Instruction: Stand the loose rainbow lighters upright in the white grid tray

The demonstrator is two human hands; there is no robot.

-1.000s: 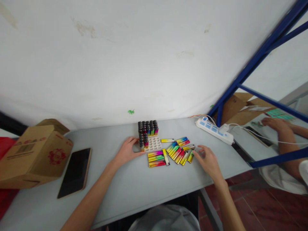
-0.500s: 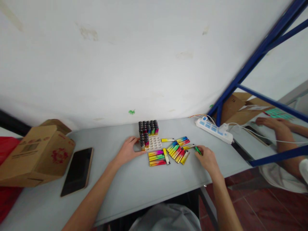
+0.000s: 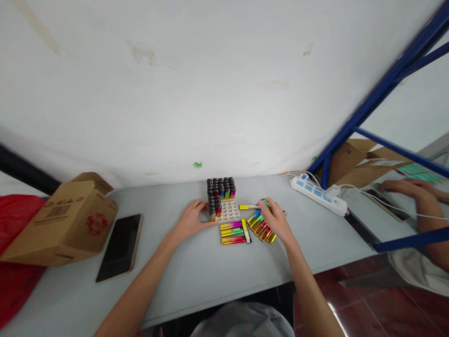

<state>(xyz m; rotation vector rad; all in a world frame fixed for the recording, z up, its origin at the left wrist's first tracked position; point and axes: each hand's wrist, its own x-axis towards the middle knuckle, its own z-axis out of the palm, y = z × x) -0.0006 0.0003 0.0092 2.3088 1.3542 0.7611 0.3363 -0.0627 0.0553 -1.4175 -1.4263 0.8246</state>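
A white tray with round sockets stands on the table, its back rows and left columns filled with upright lighters with black tops. My left hand grips the tray's left side, thumb along the front edge and fingers by the back left. In my right hand is a green lighter, held between closed fingers above the loose ones. Shiny multicoloured lighters lie fanned out under that hand, which partly hides them. In front of the tray several more lighters lie flat, and a yellow one lies to its right.
A cardboard box and a dark-screened phone or tablet are on the left. To the right lies a white power strip with cables, beside a blue metal frame. Beyond it, a co-worker's arm rests on another table.
My right hand has moved left with the green lighter, from the right end of the loose pile to above it. My left hand stays at the tray. The view has shifted slightly.
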